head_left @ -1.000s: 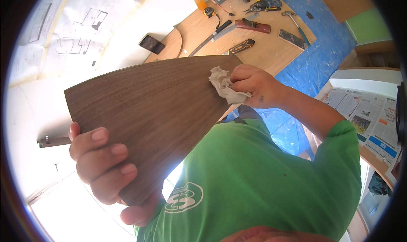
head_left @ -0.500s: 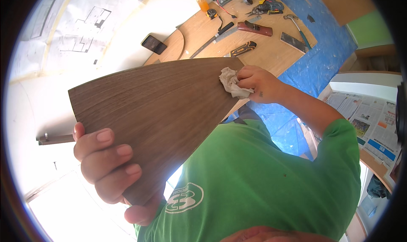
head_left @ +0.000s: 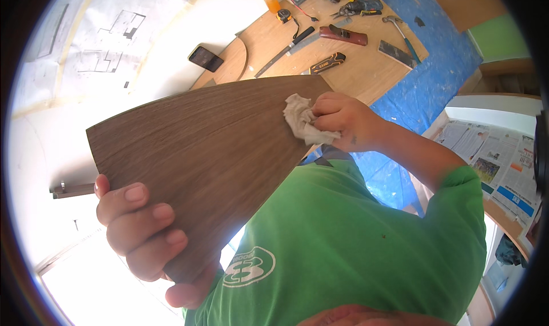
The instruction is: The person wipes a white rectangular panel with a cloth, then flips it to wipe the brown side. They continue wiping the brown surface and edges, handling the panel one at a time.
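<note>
A brown wood-grain board (head_left: 211,137) slants across the middle, its far end over the workbench. Wrapped round its near left end is my left hand (head_left: 140,229), fingers over the top face and thumb at the lower edge. My right hand (head_left: 350,120) pinches a crumpled whitish cloth (head_left: 303,120) and presses it on the board's face near the far right end. Part of the cloth hangs past the board's lower edge. My right fingertips are partly hidden in its folds.
On the wooden workbench (head_left: 366,80) lie a hand plane (head_left: 343,35), a hammer (head_left: 403,37), a power drill (head_left: 360,7), a utility knife (head_left: 327,63), a tape measure (head_left: 283,16) and an orange-filled bottle (head_left: 270,0). A phone (head_left: 206,58) lies left. Blue sheeting (head_left: 446,57) covers the floor.
My right hand and the cloth have shifted slightly left and down along the board. My left hand and the board's near end have dipped a little.
</note>
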Demonstrator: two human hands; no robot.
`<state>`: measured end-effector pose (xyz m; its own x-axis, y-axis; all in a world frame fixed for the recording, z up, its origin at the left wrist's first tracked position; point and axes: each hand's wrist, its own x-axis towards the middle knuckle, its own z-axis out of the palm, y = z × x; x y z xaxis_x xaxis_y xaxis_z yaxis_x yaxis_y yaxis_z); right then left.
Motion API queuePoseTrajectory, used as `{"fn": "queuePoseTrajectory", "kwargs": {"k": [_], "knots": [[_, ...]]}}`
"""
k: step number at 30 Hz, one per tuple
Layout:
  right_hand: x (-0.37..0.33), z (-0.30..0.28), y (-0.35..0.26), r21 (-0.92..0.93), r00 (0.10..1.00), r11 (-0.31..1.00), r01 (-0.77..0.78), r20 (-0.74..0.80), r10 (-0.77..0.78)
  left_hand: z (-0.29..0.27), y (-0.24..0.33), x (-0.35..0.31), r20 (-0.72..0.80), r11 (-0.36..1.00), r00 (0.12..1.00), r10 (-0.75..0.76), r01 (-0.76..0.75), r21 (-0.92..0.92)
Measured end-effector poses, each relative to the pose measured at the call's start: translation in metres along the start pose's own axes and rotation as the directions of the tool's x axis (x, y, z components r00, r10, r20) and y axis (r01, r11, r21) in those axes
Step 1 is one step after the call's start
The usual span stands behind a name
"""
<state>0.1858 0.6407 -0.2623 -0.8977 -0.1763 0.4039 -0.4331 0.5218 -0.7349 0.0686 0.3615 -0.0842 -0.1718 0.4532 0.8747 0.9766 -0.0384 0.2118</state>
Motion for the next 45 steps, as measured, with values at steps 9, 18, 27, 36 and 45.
{"fn": "queuePoseTrajectory", "kwargs": {"k": [9, 18, 27, 36, 45], "knots": [[-0.052, 0.012, 0.075, -0.001, 0.963, 0.97, -0.243, 0.122, 0.241, 0.005, -0.001, 0.006, -0.012, 1.0, 1.0, 0.014, -0.014, -0.026], [-0.019, 0.003, 0.027, 0.088, 0.974, 0.972, -0.217, 0.077, 0.211, -0.004, 0.004, 0.003, 0.054, 1.0, 0.998, -0.023, 0.024, -0.01], [-0.016, 0.005, 0.017, 0.089, 0.979, 0.976, -0.201, 0.064, 0.195, 0.007, 0.004, 0.003, -0.031, 0.998, 0.999, -0.027, 0.029, 0.061], [0.004, -0.009, -0.016, 0.139, 0.973, 0.964, -0.227, 0.076, 0.218, -0.004, 0.005, 0.005, 0.027, 0.999, 0.999, -0.031, 0.031, -0.02], [0.05, -0.025, -0.083, 0.147, 1.0, 0.989, 0.005, 0.005, -0.006, -0.005, 0.006, 0.012, 0.097, 0.999, 0.995, -0.037, 0.038, -0.01]]}}
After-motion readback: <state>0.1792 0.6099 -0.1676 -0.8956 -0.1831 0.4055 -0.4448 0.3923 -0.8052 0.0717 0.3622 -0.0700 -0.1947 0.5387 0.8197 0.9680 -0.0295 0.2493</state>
